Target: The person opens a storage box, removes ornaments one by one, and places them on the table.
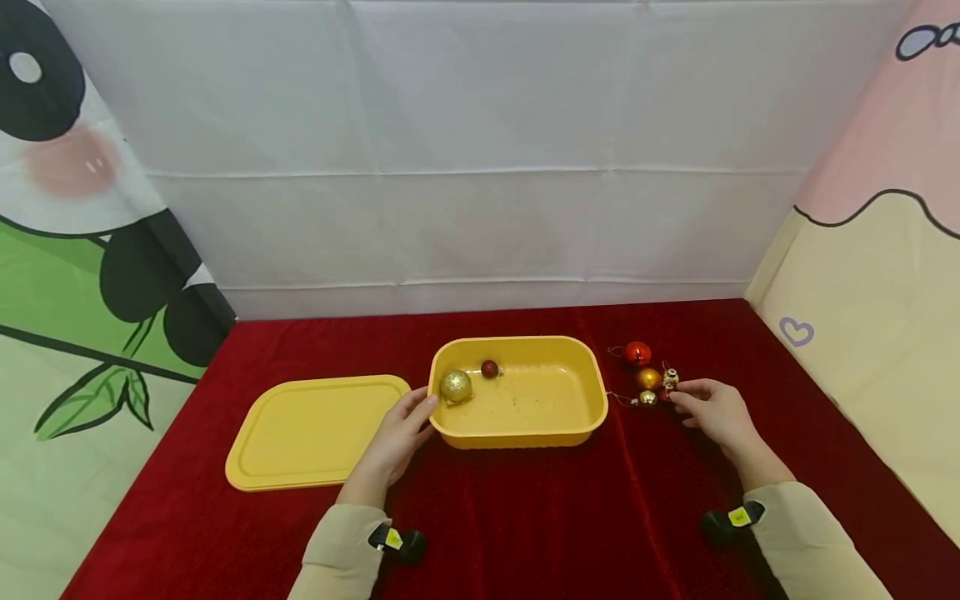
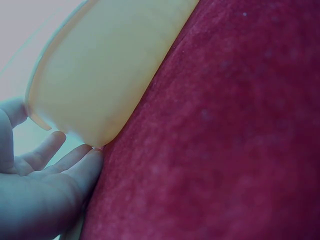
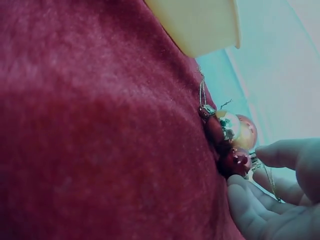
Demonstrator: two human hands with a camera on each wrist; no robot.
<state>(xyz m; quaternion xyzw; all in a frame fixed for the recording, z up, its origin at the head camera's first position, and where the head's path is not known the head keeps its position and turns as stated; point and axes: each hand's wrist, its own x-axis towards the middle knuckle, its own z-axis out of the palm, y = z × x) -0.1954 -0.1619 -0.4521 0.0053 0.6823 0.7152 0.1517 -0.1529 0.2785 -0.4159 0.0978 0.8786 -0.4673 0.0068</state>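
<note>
My left hand (image 1: 399, 435) holds the left end of a yellow plastic box (image 1: 517, 442), thumb at the rim and fingers against the outer wall. Inside the box lie a glittery gold Christmas ball (image 1: 456, 386) and a small dark red one (image 1: 490, 368). To the right, my right hand (image 1: 712, 408) pinches a small red Christmas ball (image 3: 236, 163) near its cap, at the edge of a cluster on the cloth. A shiny red ball (image 1: 637, 353), an orange-gold ball (image 1: 648, 379) and a small gold ball (image 1: 647, 398) lie close by, beside a small gold ornament (image 1: 671, 377).
A yellow lid (image 1: 315, 433) lies flat on the dark red cloth (image 1: 525, 525), left of the box. Behind the table hangs a white fabric backdrop (image 1: 487, 167), and printed panels stand at both sides. String loops trail from several ornaments.
</note>
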